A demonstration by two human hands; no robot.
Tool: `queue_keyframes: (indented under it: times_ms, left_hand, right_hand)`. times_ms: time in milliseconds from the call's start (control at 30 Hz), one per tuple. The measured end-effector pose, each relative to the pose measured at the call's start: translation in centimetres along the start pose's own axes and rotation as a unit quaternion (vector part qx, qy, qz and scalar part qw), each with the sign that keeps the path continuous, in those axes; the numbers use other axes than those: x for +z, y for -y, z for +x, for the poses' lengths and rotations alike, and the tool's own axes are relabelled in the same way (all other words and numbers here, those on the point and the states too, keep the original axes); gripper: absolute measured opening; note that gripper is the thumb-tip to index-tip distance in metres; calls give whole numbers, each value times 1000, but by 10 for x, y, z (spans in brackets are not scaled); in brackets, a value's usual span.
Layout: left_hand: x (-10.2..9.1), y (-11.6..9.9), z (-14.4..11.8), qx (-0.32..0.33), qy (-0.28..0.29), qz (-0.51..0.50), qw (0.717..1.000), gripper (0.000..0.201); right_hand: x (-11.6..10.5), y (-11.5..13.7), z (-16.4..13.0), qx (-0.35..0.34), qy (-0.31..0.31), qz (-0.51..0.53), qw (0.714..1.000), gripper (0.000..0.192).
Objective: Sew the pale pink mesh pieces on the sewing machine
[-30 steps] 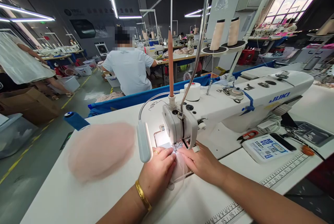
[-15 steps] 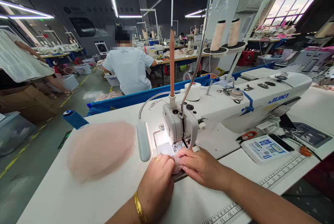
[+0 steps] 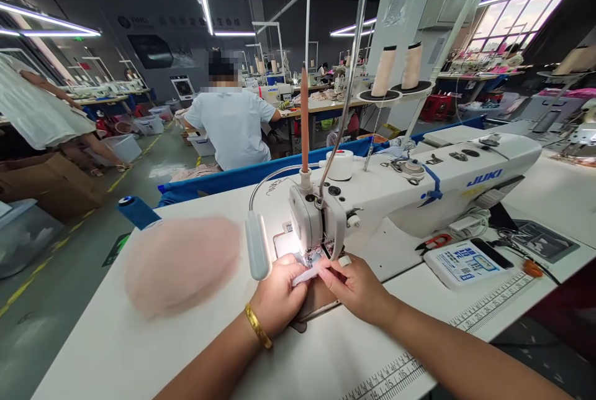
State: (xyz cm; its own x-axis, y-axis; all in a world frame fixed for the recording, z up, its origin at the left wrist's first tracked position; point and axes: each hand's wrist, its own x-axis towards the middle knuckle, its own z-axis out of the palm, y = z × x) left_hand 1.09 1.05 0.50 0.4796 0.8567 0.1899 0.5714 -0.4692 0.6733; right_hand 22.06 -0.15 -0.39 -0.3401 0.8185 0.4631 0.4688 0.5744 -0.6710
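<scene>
A narrow strip of pale, thin fabric (image 3: 306,276) stretches between my two hands, just in front of the needle area of a white sewing machine (image 3: 372,201). My left hand (image 3: 278,297), with a gold bangle at its wrist, pinches the strip's left end. At the other end my right hand (image 3: 356,288) pinches it between thumb and fingers, close by the presser foot (image 3: 308,257). A white band circles one finger of that hand. Beneath the strip shows the brownish bed plate (image 3: 321,300). The machine's lamp (image 3: 257,246) lights the spot from the left.
Pinkish sheer fabric (image 3: 184,266) lies on the table's left, near a blue thread cone (image 3: 137,212). To the right are red-handled snips (image 3: 434,242) and a white box (image 3: 468,263). Thread cones (image 3: 384,71) stand behind. A seated person (image 3: 229,123) is ahead.
Both hands have spread slightly apart, and the bunched pale fabric is now drawn out as a strip. My left hand has turned and risen toward the needle. The view has shifted slightly.
</scene>
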Motion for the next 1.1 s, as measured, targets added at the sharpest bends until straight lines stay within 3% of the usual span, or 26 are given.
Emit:
queue_keyframes:
  times_ms: [67, 167, 300, 400, 567, 900, 1100]
  left_hand:
    - [0, -1, -3, 46, -14, 29, 998, 27]
    - [2, -6, -14, 130, -49, 127, 982, 24]
    - [8, -12, -30, 190, -78, 177, 963, 29]
    - [11, -13, -33, 204, -60, 182, 960, 29]
    - [11, -13, -29, 210, -76, 202, 954, 27]
    - [6, -6, -21, 204, -81, 236, 947, 26]
    - [2, -11, -23, 232, -75, 213, 946, 25]
  right_hand:
    - [-4, -1, 0, -40, 26, -31, 998, 23]
    - [-15, -1, -1, -119, 130, -97, 980, 25]
    - [-26, 0, -1, -138, 196, -171, 956, 18]
    - [-29, 1, 0, -127, 211, -183, 952, 16]
    - [-27, 3, -1, -115, 216, -193, 950, 19]
    - [-18, -9, 0, -107, 160, -225, 955, 17]
    - [-20, -3, -2, -122, 185, -228, 948, 23]
